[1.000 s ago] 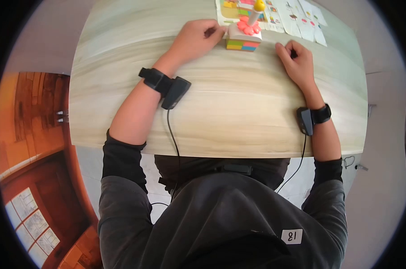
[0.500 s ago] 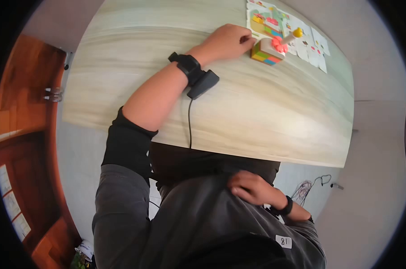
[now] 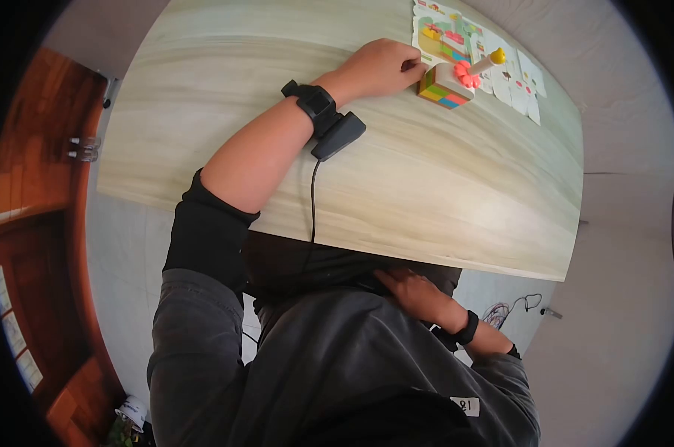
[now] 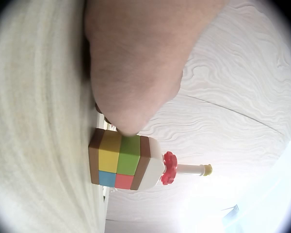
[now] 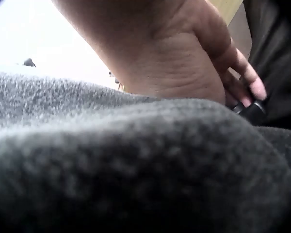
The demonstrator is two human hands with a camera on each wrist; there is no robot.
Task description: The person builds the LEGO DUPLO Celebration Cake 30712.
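Observation:
A small cake slice built of toy blocks [image 3: 447,84] stands on the table, with brown, yellow, green, blue and red blocks under a white top. On top sit a pink-red flower piece [image 4: 169,168] and a white candle [image 4: 190,169] with a yellow tip. My left hand [image 3: 382,68] rests on the table just left of the cake, fingers loosely curled and holding nothing. Down at the waist, below the table edge, is my right hand [image 3: 419,293]. In the right wrist view its fingertips [image 5: 257,90] touch a small black object [image 5: 254,113], partly hidden by the grey shirt.
Behind the cake lie printed picture sheets [image 3: 493,52] on the wood-grain table [image 3: 426,179]. A cable [image 3: 313,201] runs from the left wrist camera over the table's front edge. Coiled wires [image 3: 498,313] lie on the floor at the right.
My right hand has left the table beside the cake and come down to the waist, then forward to the black object. The head view has turned; my left hand stays beside the cake.

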